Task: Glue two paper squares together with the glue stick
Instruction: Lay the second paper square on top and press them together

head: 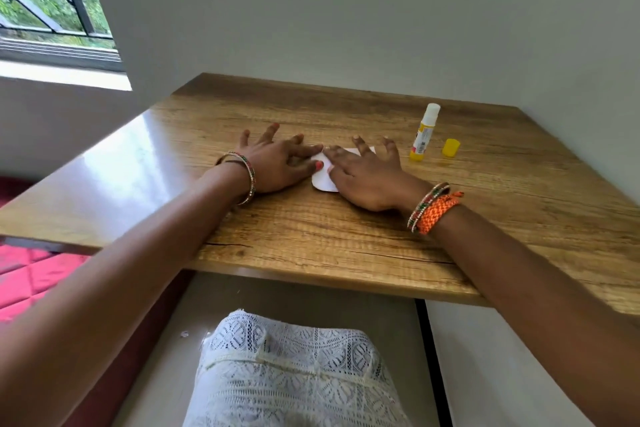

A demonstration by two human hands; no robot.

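Note:
White paper (pixel 322 179) lies flat near the middle of the wooden table (pixel 346 236), mostly hidden under my hands, so I cannot tell whether it is one sheet or two stacked. My right hand (pixel 367 177) presses flat on it with fingers spread. My left hand (pixel 280 163) lies flat at its left edge, thumb and forefinger touching the paper. The glue stick (pixel 424 133), white with a yellow base, stands uncapped to the right of my right hand. Its yellow cap (pixel 451 147) lies on the table just right of the stick.
The table sits in a corner, with white walls behind and to the right. A barred window (pixel 52 0) is at the upper left. Red quilted fabric (pixel 31 274) lies below the table's left edge. My lap in white lace (pixel 294 374) is under the near edge.

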